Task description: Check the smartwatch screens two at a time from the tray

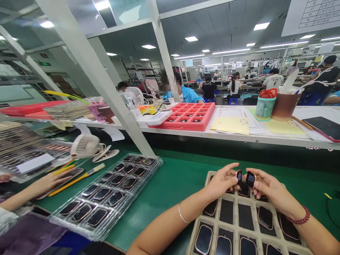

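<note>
the left fingers [230, 182] pinch one watch [239, 176], the right fingers [261, 186] a second watch [250, 179], over the beige tray's [236, 216] far end. other watches [204, 239] fill many slots; overall progress is unclear.

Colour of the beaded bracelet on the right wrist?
Dark red; shows in the head view.

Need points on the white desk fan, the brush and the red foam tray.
White desk fan [84, 146]: head view, on its round grille.
Brush [71, 183]: head view, on its yellow handle.
Red foam tray [177, 128]: head view, on its front wall.
</note>
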Demonstrator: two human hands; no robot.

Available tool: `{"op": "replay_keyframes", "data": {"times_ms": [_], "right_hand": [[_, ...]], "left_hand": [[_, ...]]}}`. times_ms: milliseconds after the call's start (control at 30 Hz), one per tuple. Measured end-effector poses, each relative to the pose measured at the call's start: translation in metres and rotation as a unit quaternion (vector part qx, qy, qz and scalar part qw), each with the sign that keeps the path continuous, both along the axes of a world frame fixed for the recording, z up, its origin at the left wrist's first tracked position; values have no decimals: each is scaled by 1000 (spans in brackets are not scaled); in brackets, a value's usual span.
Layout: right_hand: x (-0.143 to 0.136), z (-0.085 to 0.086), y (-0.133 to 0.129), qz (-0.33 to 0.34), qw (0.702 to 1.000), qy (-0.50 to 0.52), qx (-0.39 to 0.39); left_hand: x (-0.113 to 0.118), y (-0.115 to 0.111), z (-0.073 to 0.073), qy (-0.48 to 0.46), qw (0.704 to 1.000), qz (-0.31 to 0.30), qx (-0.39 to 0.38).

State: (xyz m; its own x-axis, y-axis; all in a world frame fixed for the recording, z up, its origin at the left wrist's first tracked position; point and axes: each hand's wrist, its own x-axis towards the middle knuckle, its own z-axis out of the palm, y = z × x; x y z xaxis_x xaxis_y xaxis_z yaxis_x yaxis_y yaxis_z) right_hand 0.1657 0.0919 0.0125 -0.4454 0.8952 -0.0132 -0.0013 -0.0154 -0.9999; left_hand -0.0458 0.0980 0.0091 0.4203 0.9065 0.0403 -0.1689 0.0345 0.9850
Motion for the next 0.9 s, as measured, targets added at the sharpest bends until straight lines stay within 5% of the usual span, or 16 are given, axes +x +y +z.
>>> {"op": "replay_keyframes", "data": {"times_ms": [500,900], "right_hand": [[0,-1,0,58,995,-76,39],[-1,2,-2,43,996,-65,54]], "left_hand": [[-1,-2,1,9,1000,-22,2],[1,-4,6,7,1000,-9,-10]]}}
